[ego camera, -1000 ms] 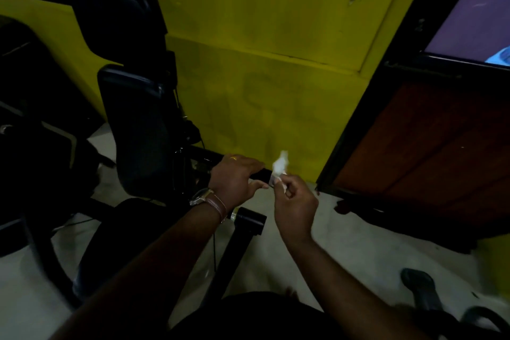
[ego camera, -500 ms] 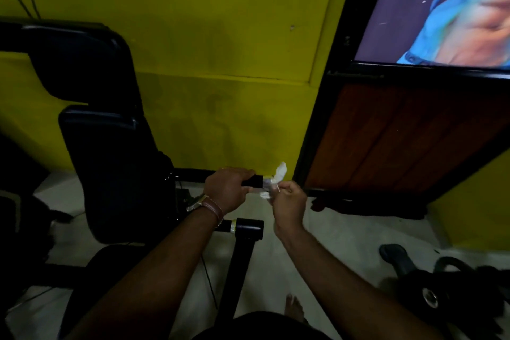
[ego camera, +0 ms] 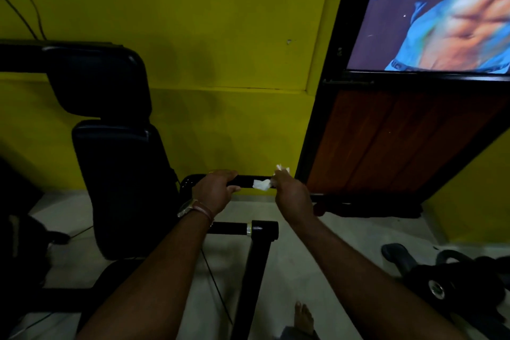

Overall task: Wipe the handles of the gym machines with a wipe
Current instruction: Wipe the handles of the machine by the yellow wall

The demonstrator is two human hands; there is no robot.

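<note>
Two hands share the black horizontal handle bar (ego camera: 248,181): left hand (ego camera: 214,192) grips it, right hand (ego camera: 292,196) beside its free end pinches the white crumpled wipe (ego camera: 262,184) against it.

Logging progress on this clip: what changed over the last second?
The right hand brought the wipe from just off the bar's end onto the black handle bar. The left hand kept gripping that bar; the right fingers still pinch the wipe.
</note>
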